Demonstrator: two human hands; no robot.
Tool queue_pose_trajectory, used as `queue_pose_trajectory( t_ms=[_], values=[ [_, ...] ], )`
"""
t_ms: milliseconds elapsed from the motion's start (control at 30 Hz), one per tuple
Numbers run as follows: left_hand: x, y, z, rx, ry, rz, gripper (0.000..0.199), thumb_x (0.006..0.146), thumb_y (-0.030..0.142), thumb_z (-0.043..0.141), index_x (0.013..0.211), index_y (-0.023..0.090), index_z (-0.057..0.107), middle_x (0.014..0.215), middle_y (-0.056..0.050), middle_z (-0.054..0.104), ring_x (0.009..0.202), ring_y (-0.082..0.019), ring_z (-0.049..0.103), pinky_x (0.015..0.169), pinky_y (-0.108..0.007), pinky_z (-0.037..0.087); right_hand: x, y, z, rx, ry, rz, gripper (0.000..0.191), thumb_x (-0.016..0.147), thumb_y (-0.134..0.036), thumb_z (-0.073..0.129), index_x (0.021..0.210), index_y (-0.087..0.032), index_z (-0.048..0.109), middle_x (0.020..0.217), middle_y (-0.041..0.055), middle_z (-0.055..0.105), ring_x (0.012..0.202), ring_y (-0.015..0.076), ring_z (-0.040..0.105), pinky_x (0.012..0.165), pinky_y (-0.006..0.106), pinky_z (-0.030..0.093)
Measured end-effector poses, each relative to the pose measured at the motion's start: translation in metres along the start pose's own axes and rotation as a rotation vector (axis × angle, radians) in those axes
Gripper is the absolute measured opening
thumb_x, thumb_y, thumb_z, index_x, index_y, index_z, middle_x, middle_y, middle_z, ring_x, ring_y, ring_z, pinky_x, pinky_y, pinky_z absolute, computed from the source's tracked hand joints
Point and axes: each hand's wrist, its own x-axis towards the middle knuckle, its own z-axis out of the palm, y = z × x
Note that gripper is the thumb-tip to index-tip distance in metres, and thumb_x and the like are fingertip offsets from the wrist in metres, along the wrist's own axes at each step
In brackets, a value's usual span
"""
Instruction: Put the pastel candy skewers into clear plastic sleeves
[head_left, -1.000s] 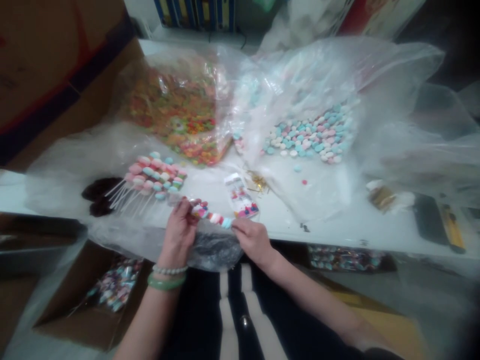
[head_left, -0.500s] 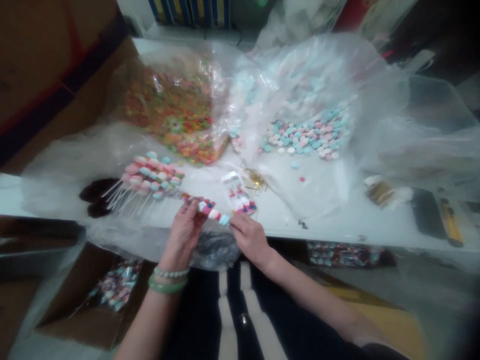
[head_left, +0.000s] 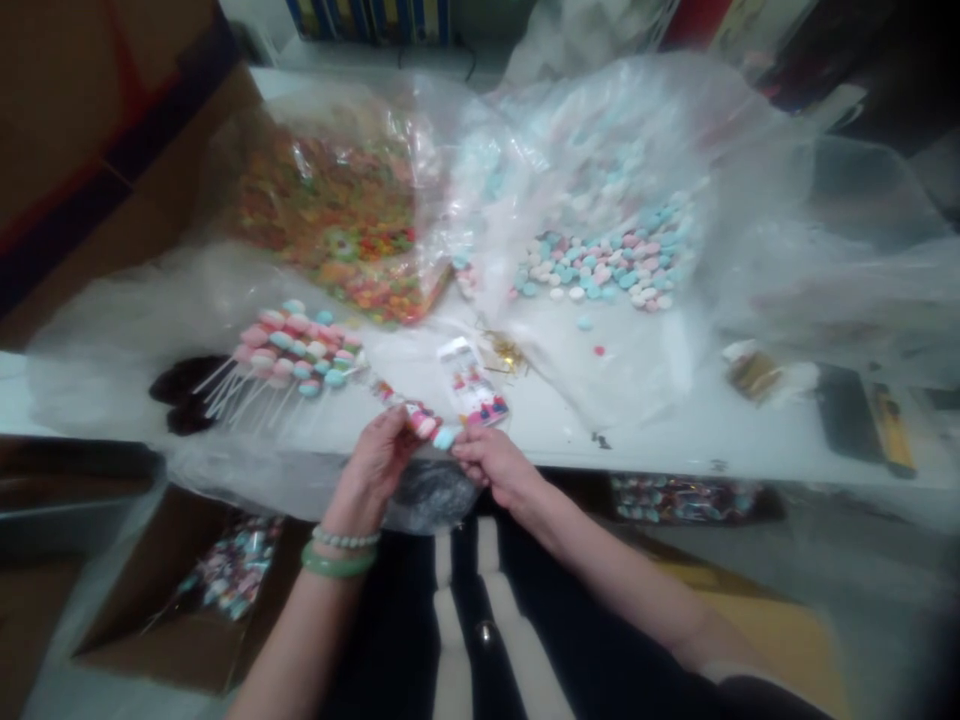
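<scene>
Between my two hands, over the table's front edge, is a candy skewer (head_left: 426, 428) with pink, white and blue pieces, partly in a printed clear wrapper. My left hand (head_left: 384, 452) is closed on its left part. The fingers of my right hand (head_left: 487, 458) pinch its right end, beside the blue piece. Just behind my right hand lies a printed packet (head_left: 471, 382), with gold twist ties (head_left: 505, 352) next to it. To the left, a pile of marshmallow skewers (head_left: 298, 348) rests with its white sticks pointing toward the front left.
A clear bag of orange and green candies (head_left: 337, 230) lies at the back left; a bag of pastel marshmallows (head_left: 600, 260) is at the back right. Below the edge, a cardboard box (head_left: 150, 620) holds wrapped sweets. A yellow cutter (head_left: 894, 430) lies far right.
My left hand has shifted slightly right and down along the skewer, covering more of the wrapped part. The whole view has shifted a little.
</scene>
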Motion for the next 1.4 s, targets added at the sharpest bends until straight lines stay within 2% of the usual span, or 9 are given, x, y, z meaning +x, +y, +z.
queue_pose_trajectory(
  t_ms=[133, 200, 333, 467, 633, 767, 833, 933, 1400],
  values=[
    [-0.004, -0.001, 0.005, 0.01, -0.035, 0.012, 0.024, 0.077, 0.028, 0.078, 0.086, 0.007, 0.07, 0.078, -0.011, 0.072, 0.073, -0.021, 0.07, 0.074, -0.031, 0.058, -0.003, 0.003, 0.012, -0.414, 0.196, -0.471, 0.008, 0.07, -0.022, 0.054, 0.063, -0.021, 0.055, 0.065, -0.0009, 0.054, 0.066, 0.0152, 0.049, 0.063, 0.027, 0.039],
    [-0.006, -0.001, 0.007, -0.002, -0.048, -0.002, 0.023, 0.077, 0.028, 0.078, 0.086, 0.008, 0.07, 0.079, -0.011, 0.072, 0.073, -0.02, 0.069, 0.074, -0.031, 0.058, -0.001, 0.004, 0.017, -0.515, 0.234, -0.591, 0.009, 0.073, -0.022, 0.052, 0.065, -0.021, 0.057, 0.073, 0.0007, 0.059, 0.075, 0.0173, 0.052, 0.072, 0.03, 0.041],
    [-0.007, -0.004, 0.012, -0.029, -0.004, -0.002, 0.023, 0.077, 0.03, 0.079, 0.083, 0.01, 0.07, 0.08, -0.009, 0.071, 0.074, -0.019, 0.067, 0.07, -0.03, 0.057, 0.01, 0.001, 0.025, -0.254, 0.172, -0.403, 0.007, 0.072, -0.023, 0.055, 0.065, -0.021, 0.054, 0.062, -0.0034, 0.051, 0.062, 0.0136, 0.047, 0.059, 0.025, 0.039],
    [-0.006, -0.002, 0.013, -0.026, 0.021, -0.008, 0.027, 0.078, 0.034, 0.078, 0.084, 0.01, 0.07, 0.083, -0.009, 0.07, 0.074, -0.018, 0.067, 0.068, -0.027, 0.056, 0.016, -0.007, 0.031, 0.021, 0.074, -0.235, 0.012, 0.066, -0.025, 0.059, 0.062, -0.02, 0.049, 0.052, -0.0073, 0.041, 0.048, 0.0082, 0.034, 0.045, 0.02, 0.025],
    [-0.005, 0.02, 0.01, 0.004, -0.015, -0.045, 0.026, 0.073, 0.018, 0.08, 0.095, 0.013, 0.069, 0.096, -0.009, 0.071, 0.08, -0.019, 0.068, 0.072, -0.03, 0.057, 0.013, -0.013, 0.026, 0.056, -0.031, -0.05, 0.012, 0.063, -0.026, 0.062, 0.067, -0.019, 0.053, 0.049, -0.0072, 0.045, 0.041, 0.0061, 0.031, 0.04, 0.02, 0.016],
    [-0.003, 0.033, 0.014, -0.216, 0.03, -0.019, 0.012, 0.089, 0.025, 0.066, 0.09, 0.014, 0.065, 0.089, -0.008, 0.068, 0.088, -0.022, 0.068, 0.079, -0.036, 0.058, 0.011, -0.011, 0.02, -0.099, -0.072, -0.179, 0.007, 0.066, -0.022, 0.061, 0.072, -0.02, 0.058, 0.054, -0.0072, 0.048, 0.046, 0.0086, 0.04, 0.045, 0.02, 0.029],
    [-0.002, 0.035, 0.017, -0.291, 0.049, -0.015, 0.015, 0.094, 0.024, 0.058, 0.084, 0.013, 0.063, 0.079, -0.005, 0.064, 0.082, -0.019, 0.066, 0.079, -0.033, 0.057, 0.011, -0.008, 0.017, -0.282, -0.007, -0.339, 0.003, 0.068, -0.02, 0.061, 0.071, -0.02, 0.061, 0.061, -0.0049, 0.054, 0.058, 0.0118, 0.05, 0.056, 0.023, 0.038],
    [0.001, 0.033, 0.02, -0.354, 0.074, -0.024, 0.023, 0.098, 0.026, 0.052, 0.08, 0.014, 0.061, 0.076, -0.004, 0.061, 0.079, -0.017, 0.065, 0.08, -0.032, 0.056, 0.012, -0.004, 0.013, -0.499, 0.155, -0.521, 0.009, 0.074, -0.02, 0.059, 0.065, -0.02, 0.06, 0.069, -0.0023, 0.06, 0.073, 0.0152, 0.055, 0.071, 0.027, 0.041],
    [0.003, 0.02, 0.028, -0.326, 0.152, 0.012, 0.026, 0.098, 0.02, 0.048, 0.076, 0.014, 0.059, 0.072, -0.003, 0.058, 0.071, -0.015, 0.061, 0.076, -0.029, 0.055, 0.018, 0.0, 0.012, -0.634, 0.201, -0.548, 0.013, 0.081, -0.018, 0.056, 0.068, -0.021, 0.057, 0.073, -0.0014, 0.06, 0.077, 0.016, 0.055, 0.074, 0.028, 0.038]
  ],
)
